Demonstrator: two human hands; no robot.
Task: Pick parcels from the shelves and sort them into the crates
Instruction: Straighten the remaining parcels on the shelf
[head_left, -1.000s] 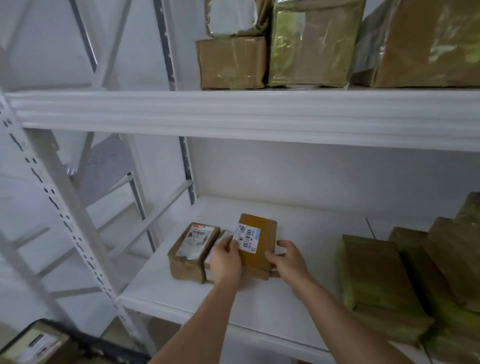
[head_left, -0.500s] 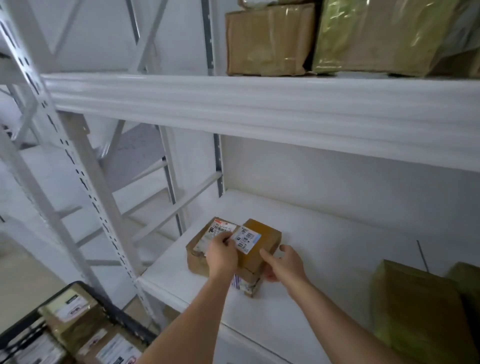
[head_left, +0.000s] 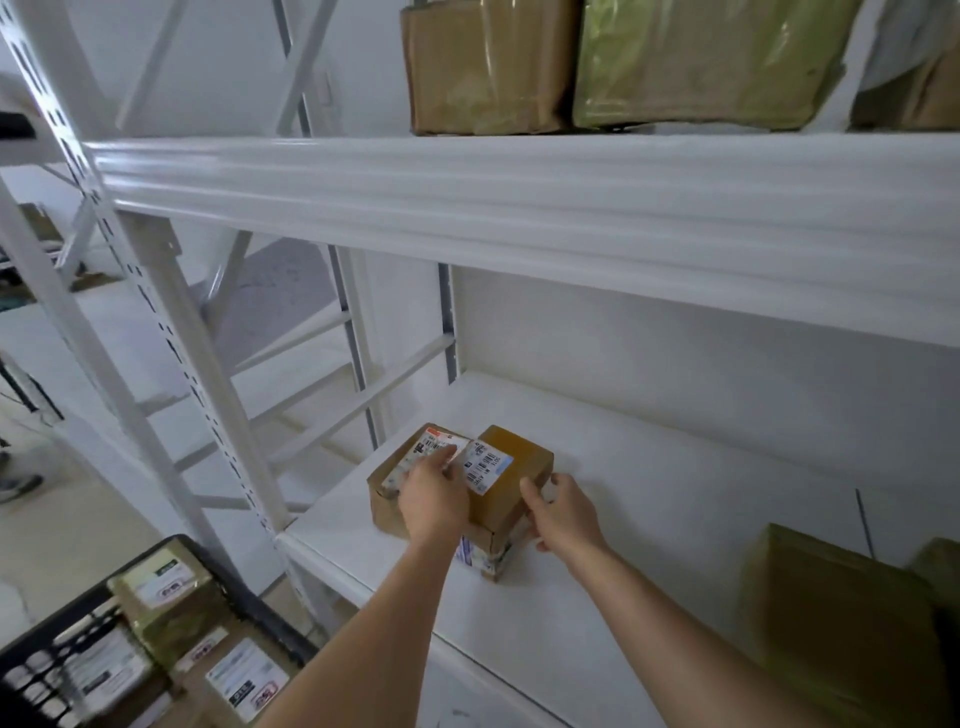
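I'm looking at the small tan parcel (head_left: 511, 475) w/ a barcode label, sitting on top of a flatter parcel (head_left: 485, 553) near the shelf's (head_left: 649, 519) front-left corner. A second labelled parcel (head_left: 405, 478) is sitting touching it on the left, closer to the shelf's left edge.

The left hand (head_left: 434, 501) is resting over the seam between the two top faces, fingers reaching onto the labels; I can't tell whether it's actually pinching anything, so that grip is unclear. The right hand (head_left: 563, 512) is curling round the tan parcel's right side, thumb on the near face, fingers round the far side, so it's looking like a loose hold, not fully closed.

Handling, as I'm judging it: taped cardboard, stiff, prob. light given its size. The tape is looking glossy, so possibly a bit slick. Best hold is opposite side faces, both hands, squeezing evenly. The top parcel isn't fixed to the one below, so I'm expecting it could slide if I'm lifting the stack from the bottom only.

Further out: green-wrapped parcels (head_left: 831, 623) are sitting toward the shelf's right end, well apart. More wrapped boxes (head_left: 597, 62) are on the shelf above. Below the shelf's left corner, a black crate (head_left: 67, 639) is already holding labelled parcels, likely the drop spot.
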